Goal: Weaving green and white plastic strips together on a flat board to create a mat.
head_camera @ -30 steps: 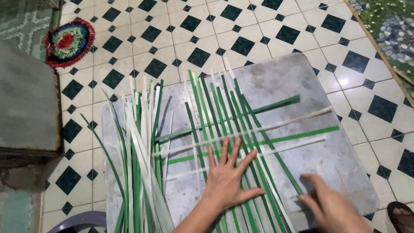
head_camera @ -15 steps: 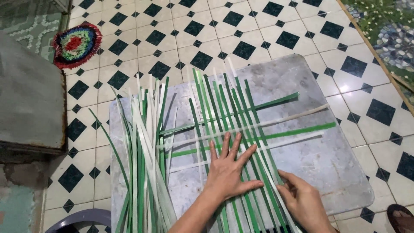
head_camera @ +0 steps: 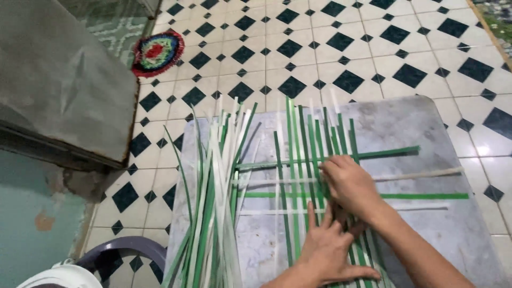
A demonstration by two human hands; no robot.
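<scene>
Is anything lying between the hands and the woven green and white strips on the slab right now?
Nothing visible does. The left hand lies flat on the woven strips, and the right hand rests on them just beyond it. The loose bundle of strips lies off to the side on the grey slab.

Reaching in from the near edge of the tabletop (head_camera: 405, 128): both forearms bare. Left hand (head_camera: 326, 250) lying palm down, fingers spread and pointing away, thumb stretched out toward the right. Right hand (head_camera: 349, 184) crossing just beyond the left hand, knuckles up, fingers curled downward and bunched together, wrist angling back toward the near right corner.
</scene>
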